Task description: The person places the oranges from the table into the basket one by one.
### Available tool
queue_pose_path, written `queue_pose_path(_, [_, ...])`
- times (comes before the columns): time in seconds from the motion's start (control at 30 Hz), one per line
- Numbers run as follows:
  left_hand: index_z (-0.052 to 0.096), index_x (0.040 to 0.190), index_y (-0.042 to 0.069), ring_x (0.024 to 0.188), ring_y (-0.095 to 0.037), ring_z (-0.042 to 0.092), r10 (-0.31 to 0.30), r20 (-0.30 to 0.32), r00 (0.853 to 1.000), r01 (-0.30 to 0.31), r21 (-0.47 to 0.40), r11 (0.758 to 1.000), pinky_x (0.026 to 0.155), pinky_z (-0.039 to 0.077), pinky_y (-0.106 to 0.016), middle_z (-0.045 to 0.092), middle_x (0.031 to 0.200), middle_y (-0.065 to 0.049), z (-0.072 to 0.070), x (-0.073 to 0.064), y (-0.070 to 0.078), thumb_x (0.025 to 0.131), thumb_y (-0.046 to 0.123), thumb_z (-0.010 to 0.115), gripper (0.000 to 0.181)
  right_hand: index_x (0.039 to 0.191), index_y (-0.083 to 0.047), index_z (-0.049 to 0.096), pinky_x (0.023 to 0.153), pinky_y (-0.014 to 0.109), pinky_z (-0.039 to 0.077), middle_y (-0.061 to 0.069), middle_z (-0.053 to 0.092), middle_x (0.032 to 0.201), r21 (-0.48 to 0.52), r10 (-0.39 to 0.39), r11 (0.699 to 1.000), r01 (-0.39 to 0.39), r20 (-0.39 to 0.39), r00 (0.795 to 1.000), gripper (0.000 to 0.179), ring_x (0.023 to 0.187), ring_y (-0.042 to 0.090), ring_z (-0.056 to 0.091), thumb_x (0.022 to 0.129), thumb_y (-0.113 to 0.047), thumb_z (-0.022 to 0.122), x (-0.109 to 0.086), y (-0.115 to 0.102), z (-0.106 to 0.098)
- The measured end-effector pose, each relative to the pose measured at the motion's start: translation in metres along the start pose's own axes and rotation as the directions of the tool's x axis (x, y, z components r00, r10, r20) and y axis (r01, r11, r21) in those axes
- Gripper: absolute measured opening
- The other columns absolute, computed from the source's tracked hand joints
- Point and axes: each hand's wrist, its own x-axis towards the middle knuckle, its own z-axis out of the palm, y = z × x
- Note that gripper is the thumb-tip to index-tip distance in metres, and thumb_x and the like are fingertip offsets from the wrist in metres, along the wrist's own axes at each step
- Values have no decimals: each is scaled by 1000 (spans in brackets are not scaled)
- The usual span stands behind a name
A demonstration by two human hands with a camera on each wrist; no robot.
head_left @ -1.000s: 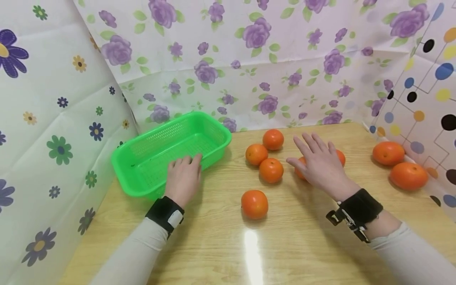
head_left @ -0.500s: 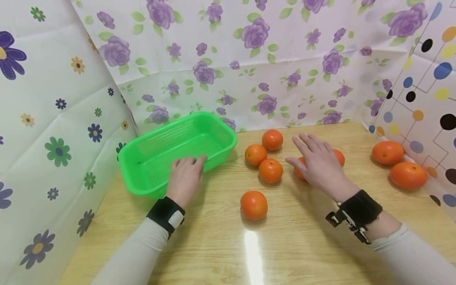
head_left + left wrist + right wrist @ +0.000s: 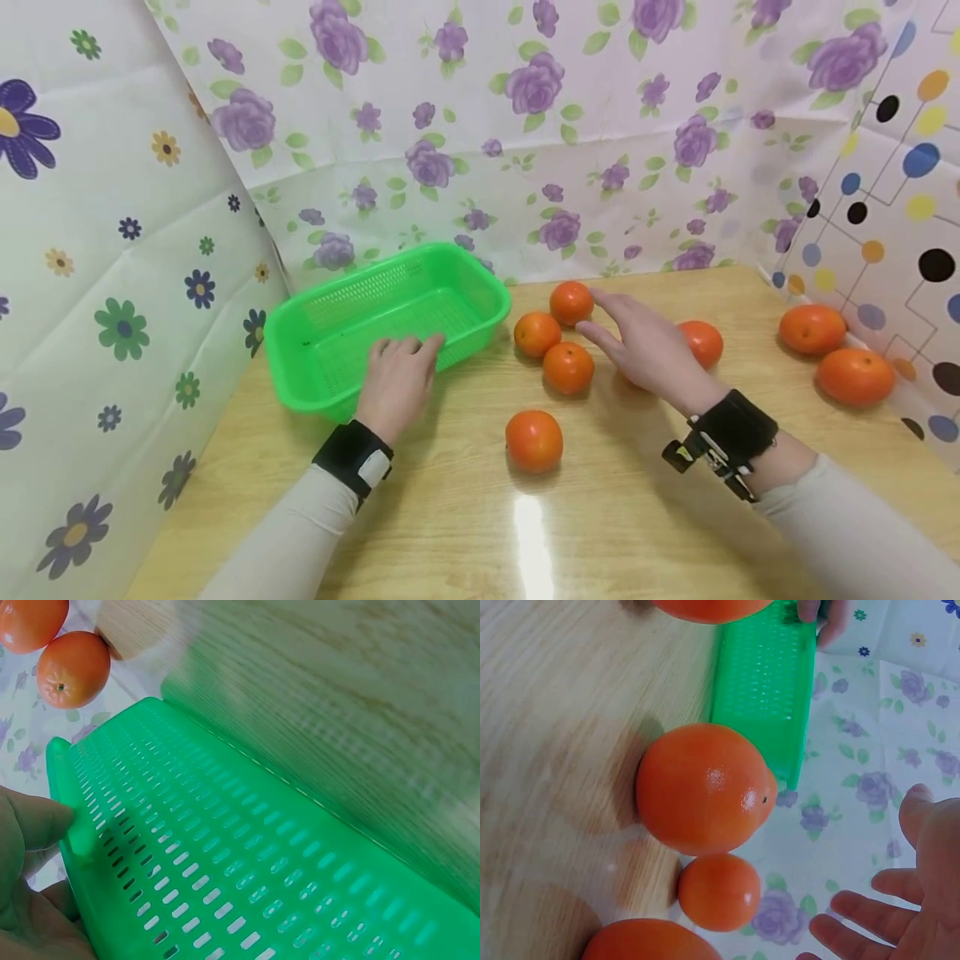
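My left hand [image 3: 397, 383] grips the near rim of a green perforated plastic basket [image 3: 468, 346]. In the left wrist view, the thumb lies on one side of the basket wall [image 3: 210, 847], fingers on the other. Nothing lies inside the basket. My right hand [image 3: 652, 342] hovers, fingers extended and empty, beside a cluster of three orange-red round fruits, including the back one [image 3: 572, 302], left one [image 3: 537, 334] and front one [image 3: 568, 368]. One fruit [image 3: 701, 343] sits beyond the right hand; another is mostly hidden beneath it. Their exact kind is unclear.
A single round fruit [image 3: 534, 442] sits nearer me on the wooden table [image 3: 450, 533]. Two oval orange-red fruits [image 3: 812, 329] lie at the far right by the dotted sheet [image 3: 900, 217]. Flowered sheets [image 3: 450, 200] enclose the back and left.
The basket has slid to the right with my left hand on its rim. My right hand has shifted left toward the three-fruit cluster, uncovering the fruit behind it.
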Motion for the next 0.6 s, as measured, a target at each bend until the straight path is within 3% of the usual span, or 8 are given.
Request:
queue_pose_path(0.23, [62,132,16,91,-27,65,54,-27,998,-54,2,999,103,36,-56,69,97,-6,2,2,2,99,16,58,32,157,-19,34,108,53,35,5,41,155,24,10,1000,-12,64,998,82,140,30,40,94,-72,38,14,-10,3])
queue_pose_path(0.4, [62,133,17,94,-25,65,66,-14,998,-66,-9,998,105,34,-55,69,99,-5,3,3,2,99,16,59,34,153,-17,43,107,53,36,7,46,152,37,20,999,-23,83,996,83,137,31,44,93,-74,37,26,-14,7])
queue_pose_path(0.6, [61,135,18,97,-24,65,86,12,996,-86,-18,996,106,34,-54,69,103,-4,5,7,4,100,17,58,35,147,-21,51,107,51,36,4,51,146,1,-28,1000,28,87,996,62,135,28,46,98,-59,48,39,-18,13])
